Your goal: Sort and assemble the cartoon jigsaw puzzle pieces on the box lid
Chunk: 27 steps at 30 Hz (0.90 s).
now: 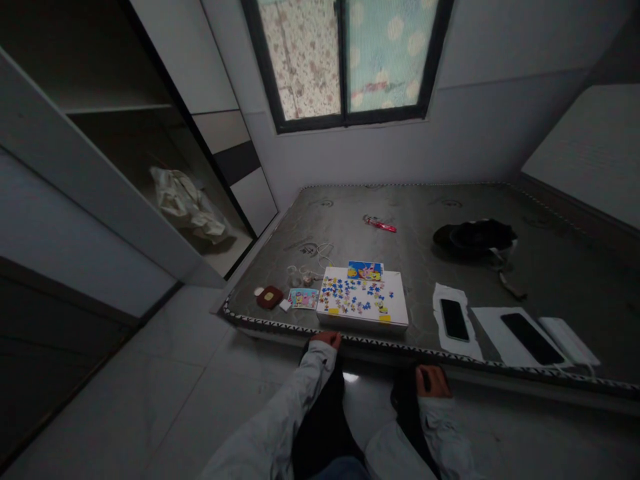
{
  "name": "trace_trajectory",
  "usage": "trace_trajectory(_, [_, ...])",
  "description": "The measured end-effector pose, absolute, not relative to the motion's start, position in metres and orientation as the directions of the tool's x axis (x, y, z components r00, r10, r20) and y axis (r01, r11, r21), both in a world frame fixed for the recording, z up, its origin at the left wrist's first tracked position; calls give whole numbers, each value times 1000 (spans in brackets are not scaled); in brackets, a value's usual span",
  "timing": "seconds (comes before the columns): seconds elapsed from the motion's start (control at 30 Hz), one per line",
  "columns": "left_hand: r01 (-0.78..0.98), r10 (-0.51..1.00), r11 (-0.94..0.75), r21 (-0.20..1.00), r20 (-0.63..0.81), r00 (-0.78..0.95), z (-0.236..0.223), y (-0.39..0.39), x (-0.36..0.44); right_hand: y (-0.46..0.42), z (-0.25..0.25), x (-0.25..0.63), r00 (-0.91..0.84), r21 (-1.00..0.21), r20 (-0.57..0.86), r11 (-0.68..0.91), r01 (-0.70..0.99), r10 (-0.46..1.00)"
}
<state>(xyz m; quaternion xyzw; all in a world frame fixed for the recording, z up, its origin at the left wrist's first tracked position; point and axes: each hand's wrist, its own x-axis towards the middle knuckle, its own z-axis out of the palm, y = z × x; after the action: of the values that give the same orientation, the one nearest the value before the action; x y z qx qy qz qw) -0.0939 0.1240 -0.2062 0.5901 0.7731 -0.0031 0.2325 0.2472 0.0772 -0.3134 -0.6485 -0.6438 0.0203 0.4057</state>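
Head view: puzzle pieces (367, 306) atop the white box (399, 311).
Your left hand (326, 339) and right hand (434, 382) curl on its near side, grip unclear; touch lightly, as loose pieces may slide.

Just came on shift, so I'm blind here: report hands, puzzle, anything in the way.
Left hand near box's front edge; right hand off to its right. Puzzle pieces scattered on box. Picture card at far edge.
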Motion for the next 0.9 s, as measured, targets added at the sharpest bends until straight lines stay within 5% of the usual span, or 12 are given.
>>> trace_trajectory(0.23, [883,951,246,399,-276,-141,-189,171,-82,82,-324,253,144,-559,452,154,815,880])
trace_trajectory(0.57, [896,933,306,323,-288,-215,-176,225,-83,82,-330,253,166,-572,407,109,813,898])
trace_trajectory(0.9, [941,937,134,310,-348,-19,-179,229,-77,83,-329,254,137,-581,399,135,802,907])
